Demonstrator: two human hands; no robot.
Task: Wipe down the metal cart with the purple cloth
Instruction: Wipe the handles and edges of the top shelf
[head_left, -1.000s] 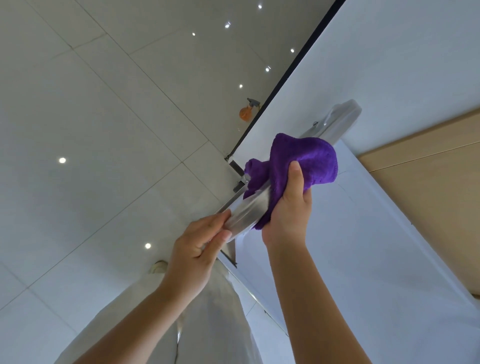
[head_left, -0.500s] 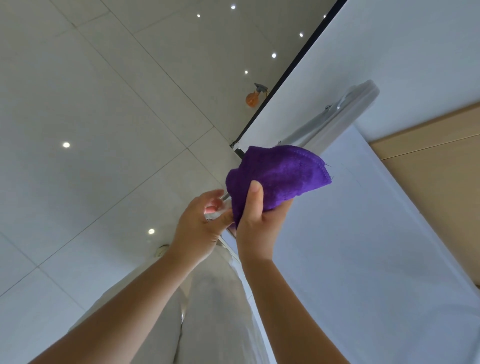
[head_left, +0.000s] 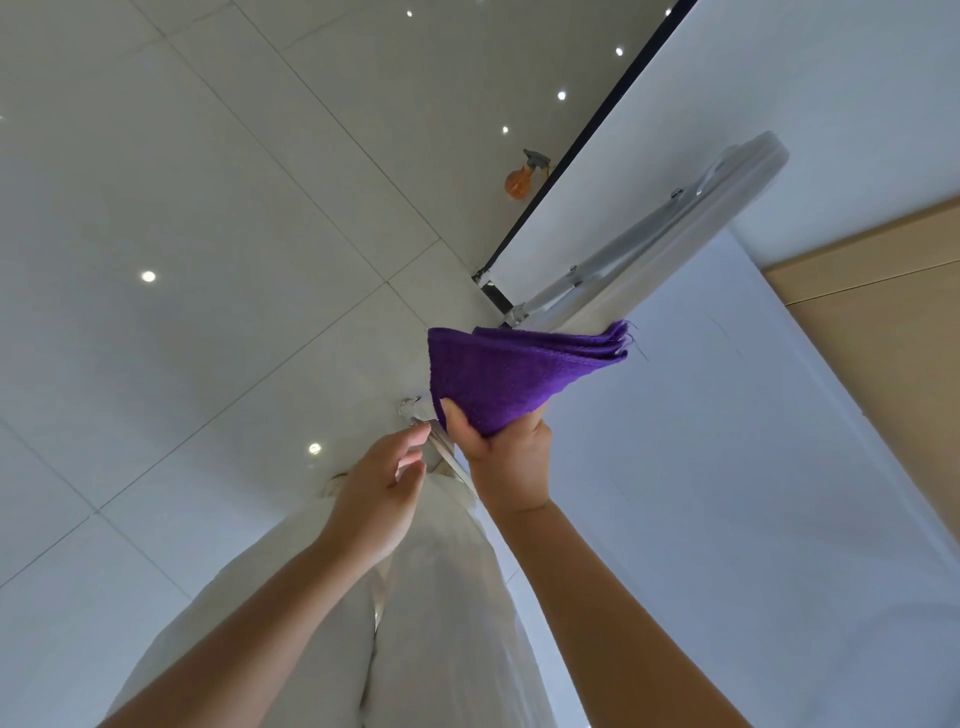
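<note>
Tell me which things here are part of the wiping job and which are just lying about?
Part of the job:
purple cloth, gripped by the right hand
metal cart rail
left hand, open beside the rail's near end

Lying about:
orange spray bottle on the tiled floor

The scene is viewed from one head-worn camera, steeply downward and close over both hands, with tiled floor (head_left: 208, 260) filling the left.

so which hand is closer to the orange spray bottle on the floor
Right. The right hand, gripping the purple cloth, sits slightly nearer the orange spray bottle; the left hand is lower in view, farther from it.
</note>
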